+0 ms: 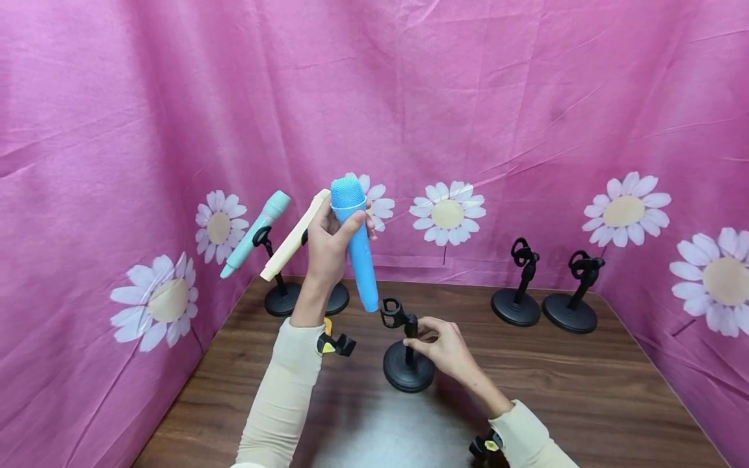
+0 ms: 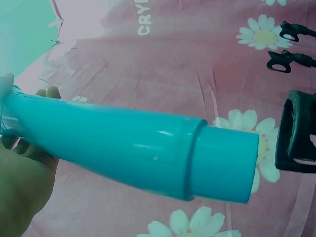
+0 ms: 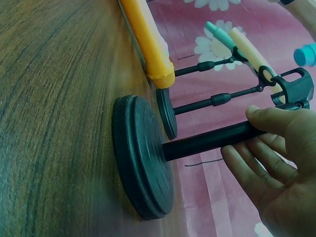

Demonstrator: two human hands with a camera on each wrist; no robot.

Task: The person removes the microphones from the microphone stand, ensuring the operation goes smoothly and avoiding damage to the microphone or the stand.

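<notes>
My left hand [image 1: 328, 250] grips a blue microphone [image 1: 361, 260] near its mesh head, thumb across the front. The microphone tilts with its head up, and its narrower tail end points down toward the clip [image 1: 392, 313] of a black desktop microphone stand [image 1: 408, 376]. In the left wrist view a small gap shows between the tail [image 2: 224, 164] and the clip [image 2: 296, 133]. My right hand [image 1: 447, 348] pinches the stand's post between thumb and fingers, below the clip. The round base rests on the wooden table.
Back left, a mint-green microphone [image 1: 255, 234] and a cream one [image 1: 295, 237] sit tilted in black stands. A yellow-orange microphone [image 3: 148, 44] lies on the table [image 1: 468, 422], mostly behind my left forearm in the head view. Two black stands [image 1: 517, 307] hold nothing at back right.
</notes>
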